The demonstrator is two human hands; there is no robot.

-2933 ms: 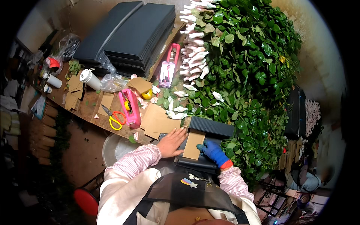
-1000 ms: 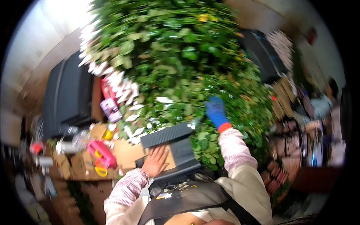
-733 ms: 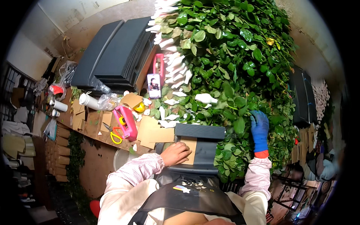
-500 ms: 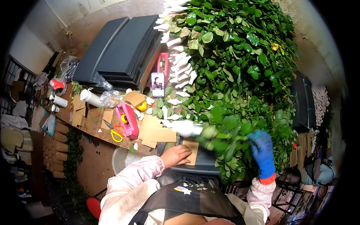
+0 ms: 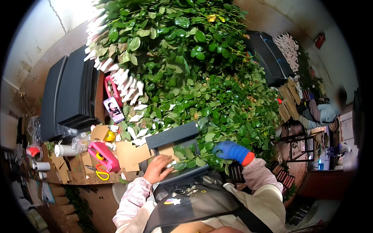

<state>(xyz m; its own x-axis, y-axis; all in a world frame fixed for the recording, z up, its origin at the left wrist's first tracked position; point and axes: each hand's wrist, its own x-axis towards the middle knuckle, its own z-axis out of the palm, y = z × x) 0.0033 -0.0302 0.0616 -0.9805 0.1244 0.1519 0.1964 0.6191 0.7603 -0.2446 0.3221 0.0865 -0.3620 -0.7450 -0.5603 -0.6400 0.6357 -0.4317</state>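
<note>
A leafy flower stem (image 5: 189, 153) lies across a dark trough in front of me, over a piece of brown cardboard (image 5: 166, 150). My bare left hand (image 5: 158, 169) has its fingers around the white-wrapped head at the stem's left end. At the stem's right end, my right hand (image 5: 231, 151), in a blue knit glove, is closed on its leafy part; the glove hides the exact grip. A ridged black panel (image 5: 173, 135) stands just behind the stem. Beyond it is a large heap of green leafy stems (image 5: 186, 62), with white-wrapped heads (image 5: 130, 87) along its left side.
On the wooden table at left are a pink tape dispenser (image 5: 104, 156), yellow-handled scissors (image 5: 101, 173), cardboard pieces (image 5: 130, 154), a phone (image 5: 113, 110) and a white cup (image 5: 65, 150). Black boards (image 5: 79, 93) are stacked behind. Another person (image 5: 328, 110) is at far right.
The view has turned to the right. My right hand has brought the stem down and left into the trough. My left hand has moved from the cardboard to the stem's white head.
</note>
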